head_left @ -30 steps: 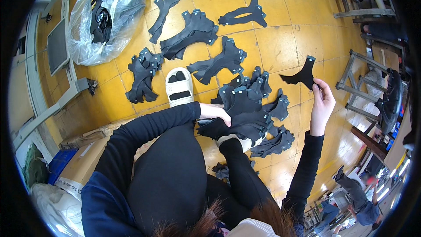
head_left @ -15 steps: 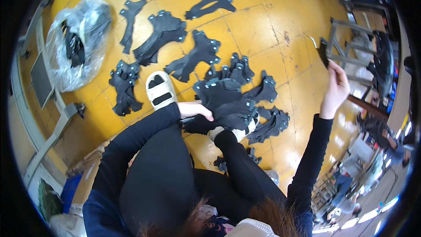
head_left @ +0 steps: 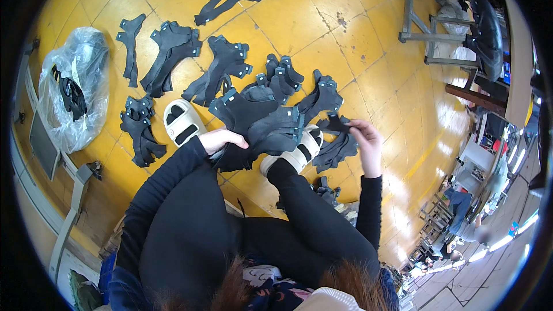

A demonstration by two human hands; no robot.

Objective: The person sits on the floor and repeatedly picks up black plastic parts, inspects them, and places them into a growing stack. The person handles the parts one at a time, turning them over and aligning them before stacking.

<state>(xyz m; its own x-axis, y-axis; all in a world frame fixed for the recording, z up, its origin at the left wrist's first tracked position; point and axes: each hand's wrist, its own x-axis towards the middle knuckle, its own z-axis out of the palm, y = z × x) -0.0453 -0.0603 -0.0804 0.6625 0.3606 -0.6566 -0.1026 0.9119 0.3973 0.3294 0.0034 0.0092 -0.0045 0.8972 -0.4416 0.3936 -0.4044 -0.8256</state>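
Observation:
A thick bundle of dark cloth pieces (head_left: 271, 129), sock-like in shape with small pale tags, is fanned out between my feet. My left hand (head_left: 223, 140) is closed on the bundle's near-left end, thumb on top. Off the bundle's right side, my right hand (head_left: 364, 135) pinches one small black cloth piece (head_left: 336, 123) by its edge. That piece hangs over another pile of dark cloth pieces (head_left: 334, 152) lying by my right foot. My white sandals (head_left: 184, 124) stand on either side of the bundle, which partly covers the right one.
More dark cloth piles (head_left: 170, 55) lie across the yellow tiled floor (head_left: 299, 17). A clear plastic bag (head_left: 75, 92) with black items stands at the left, beside a metal frame (head_left: 66, 213). A stool with a black seat (head_left: 484, 37) is at the far right. People sit in the background.
My right hand has come in from the far right toward the bundle, still pinching a black piece. My left hand keeps its hold. The view has shifted, so floor things sit further left.

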